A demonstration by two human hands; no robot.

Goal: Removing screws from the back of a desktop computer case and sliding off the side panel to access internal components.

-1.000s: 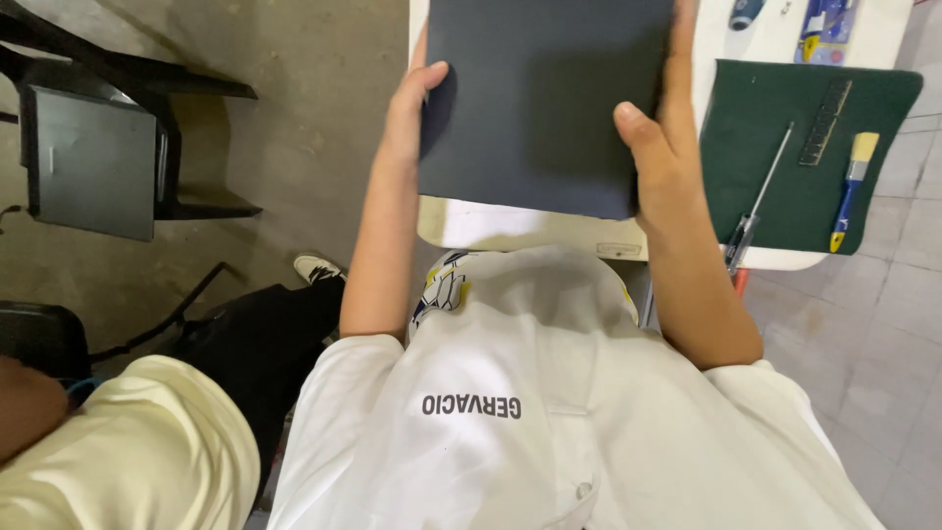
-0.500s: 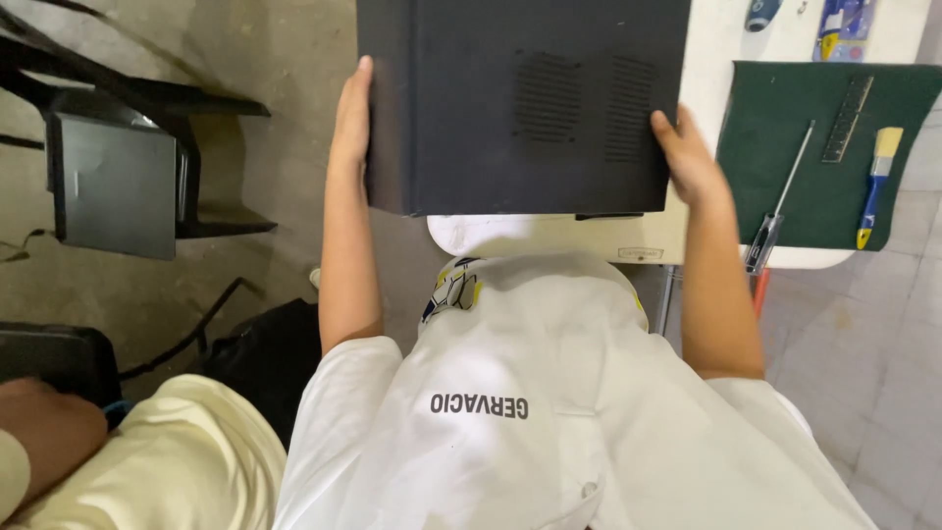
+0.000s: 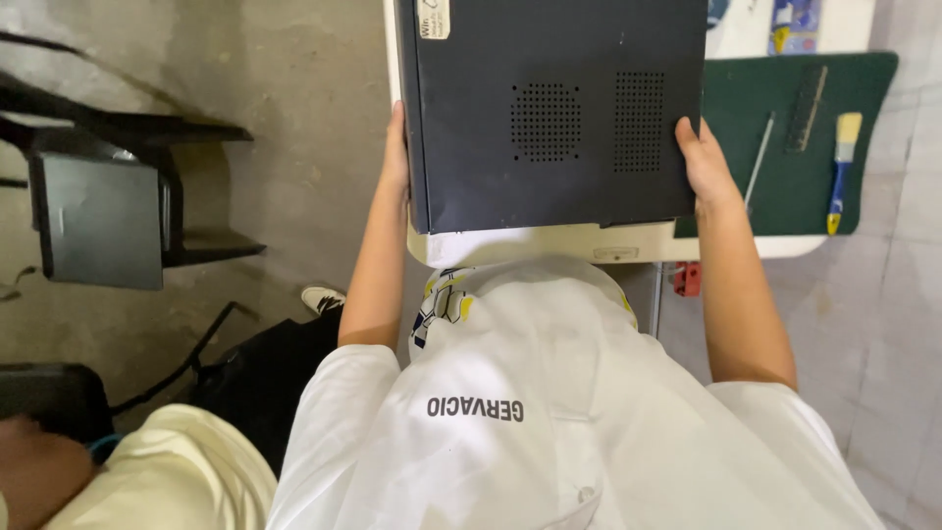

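A: The room first. A bare concrete floor [image 3: 294, 128] on the left and pale tiles on the right, with a white table [image 3: 608, 243] between them at the top of the view.

B: And what lies on it?

A: A black computer case [image 3: 554, 108], flat on its side, two round-holed vent patches on its top panel and a small white sticker at its far left corner. Its near edge hangs slightly over the table's front.

B: The hands?

A: The left hand [image 3: 396, 157] is pressed flat against the case's left side, fingers stretched along the panel. The right hand [image 3: 702, 162] clasps the near right corner, thumb on top, the other fingers wrapped round the edge out of sight. Both are gripping the case from its sides.

B: What sits around it?

A: Just to the right, a green mat [image 3: 785, 196] holding a long thin screwdriver [image 3: 758, 157], a dark memory stick [image 3: 811, 94] and a brush with a blue handle [image 3: 840, 177]. Further left, on the floor, a dark chair [image 3: 108, 216]. Someone in a cream shirt [image 3: 167, 471] is at the lower left.

B: What could go wrong?

A: I'd judge slipping the main risk: the panels look smooth and the left palm only presses, so the overhanging near edge could tip off the table. A sideways shove could also push the right corner onto the mat and knock the screwdriver or brush.
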